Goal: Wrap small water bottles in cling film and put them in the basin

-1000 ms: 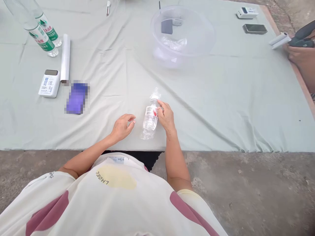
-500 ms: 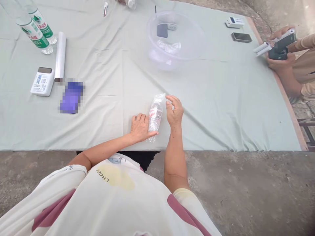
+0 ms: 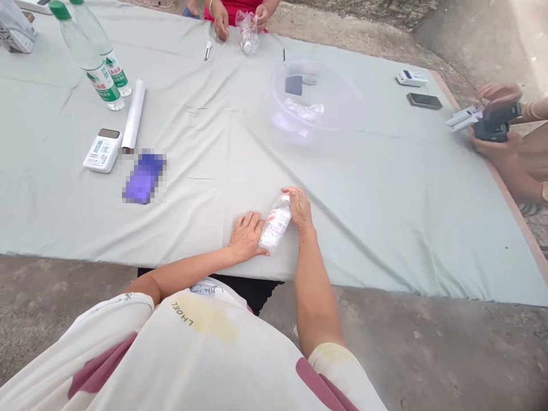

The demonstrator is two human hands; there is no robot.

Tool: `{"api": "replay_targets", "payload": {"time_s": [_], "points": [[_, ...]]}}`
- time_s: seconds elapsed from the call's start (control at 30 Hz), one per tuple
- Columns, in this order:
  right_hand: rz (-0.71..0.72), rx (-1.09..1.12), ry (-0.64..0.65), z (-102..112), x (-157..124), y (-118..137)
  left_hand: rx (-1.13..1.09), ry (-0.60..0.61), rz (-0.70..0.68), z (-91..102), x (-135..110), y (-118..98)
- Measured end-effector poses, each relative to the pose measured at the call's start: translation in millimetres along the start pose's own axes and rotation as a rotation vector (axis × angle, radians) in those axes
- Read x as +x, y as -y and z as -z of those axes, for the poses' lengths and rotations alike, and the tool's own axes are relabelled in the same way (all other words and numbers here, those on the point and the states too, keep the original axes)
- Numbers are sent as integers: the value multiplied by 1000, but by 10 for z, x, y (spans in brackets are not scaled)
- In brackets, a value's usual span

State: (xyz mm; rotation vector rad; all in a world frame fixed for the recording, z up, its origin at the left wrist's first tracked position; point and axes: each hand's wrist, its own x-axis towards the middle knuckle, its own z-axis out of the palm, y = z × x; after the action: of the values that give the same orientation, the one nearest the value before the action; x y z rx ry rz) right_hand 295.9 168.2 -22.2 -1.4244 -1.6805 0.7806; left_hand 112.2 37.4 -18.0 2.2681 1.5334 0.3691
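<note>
Small clear bottle [image 3: 276, 226] in clear wrap lies slantwise on the cloth-covered surface [image 3: 385, 200], near the front edge, between the two hands. Right hand [image 3: 300, 210] has its fingers curled round the cap end; can't tell how tight. Left hand [image 3: 247, 238] lies palm down, fingers apart, thumb by the base. Probably light, fill level unreadable; thin walls likely dent if squeezed, loose wrap likely slippery and crinkly. Best hold: round the labelled middle, or the stiffer cap end. In the way: the hands partly cover both ends; cloth folds might catch the wrap. Around: pixelated purple item [image 3: 144, 178], white device [image 3: 103, 150], white roll [image 3: 135, 114] and tall green-capped bottles [image 3: 103, 85] to the left; translucent tub [image 3: 282, 123] farther off; co-worker's hands with another wrapped bottle [image 3: 248, 37] across; dark gadget [image 3: 492, 131] in someone's hands at right.
</note>
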Motion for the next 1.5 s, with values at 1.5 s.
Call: {"api": "replay_targets", "payload": {"time_s": [1.5], "points": [[307, 231, -235, -742, 1343, 1405, -2264, 302, 487, 140, 283, 609]]}}
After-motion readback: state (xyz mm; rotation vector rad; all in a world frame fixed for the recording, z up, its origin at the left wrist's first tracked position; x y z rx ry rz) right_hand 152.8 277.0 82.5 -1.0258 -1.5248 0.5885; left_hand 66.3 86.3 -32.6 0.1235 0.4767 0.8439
